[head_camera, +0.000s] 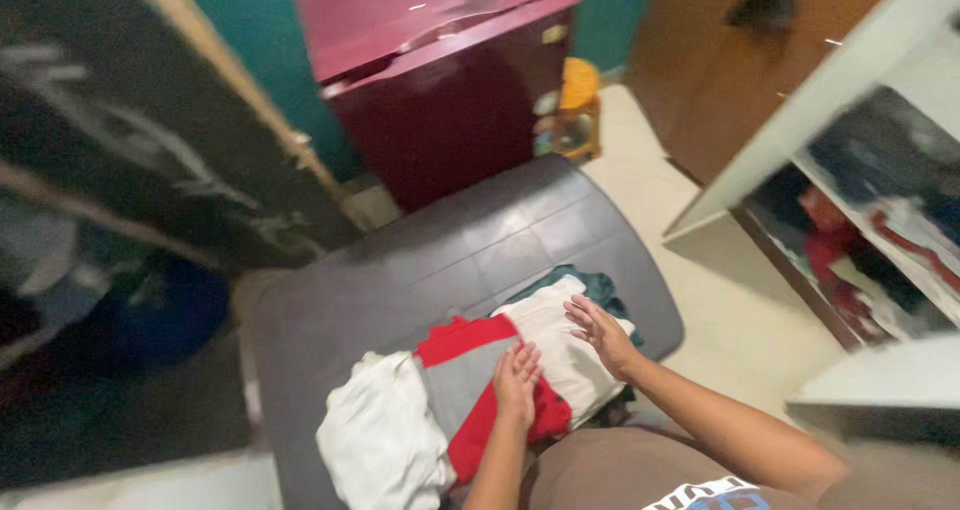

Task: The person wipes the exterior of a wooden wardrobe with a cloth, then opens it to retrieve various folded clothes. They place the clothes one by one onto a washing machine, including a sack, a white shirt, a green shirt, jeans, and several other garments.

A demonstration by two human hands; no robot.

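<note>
Both hands lie flat and released: the left hand presses the red-grey garment, the right hand smooths the white cloth on the bench.

A dark table carries folded clothes — white cloth, red-grey garment, cream piece over teal.

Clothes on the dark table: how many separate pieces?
4 visible: white garment at left, red-and-grey one under the left hand, cream one under the right hand, teal one behind. More may be hidden.
</note>
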